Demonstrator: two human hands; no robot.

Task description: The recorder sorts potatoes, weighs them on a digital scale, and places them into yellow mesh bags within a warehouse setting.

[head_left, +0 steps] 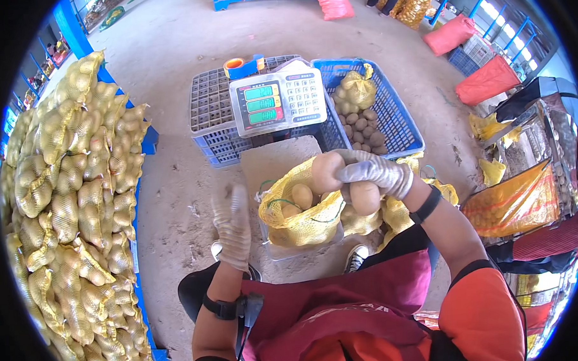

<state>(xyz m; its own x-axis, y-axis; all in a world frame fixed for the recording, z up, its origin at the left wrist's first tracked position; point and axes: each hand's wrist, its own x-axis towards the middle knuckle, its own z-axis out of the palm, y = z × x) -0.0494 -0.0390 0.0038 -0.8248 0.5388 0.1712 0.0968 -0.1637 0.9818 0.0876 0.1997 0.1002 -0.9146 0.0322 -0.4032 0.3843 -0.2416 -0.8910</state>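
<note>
A yellow mesh bag [310,227] with its mouth open sits on the platform of a scale [282,155]. Inside it are several potatoes. Over the right side of the mouth, my gloved right hand [378,172] grips potatoes, one [327,171] beside the thumb and another [365,198] lower down. Part of the grip is hidden behind the potatoes. My gloved left hand [233,227] is raised left of the bag, fingers stretched out and holding nothing. The scale's lit display [277,99] stands behind the platform.
A blue crate [404,116] behind holds loose potatoes and a tied mesh bag [359,92]. An overturned crate [203,101] carries an orange and blue tape roll [235,68]. Stacked potato bags [67,214] rise at left. More yellow mesh [395,215] lies right of the scale.
</note>
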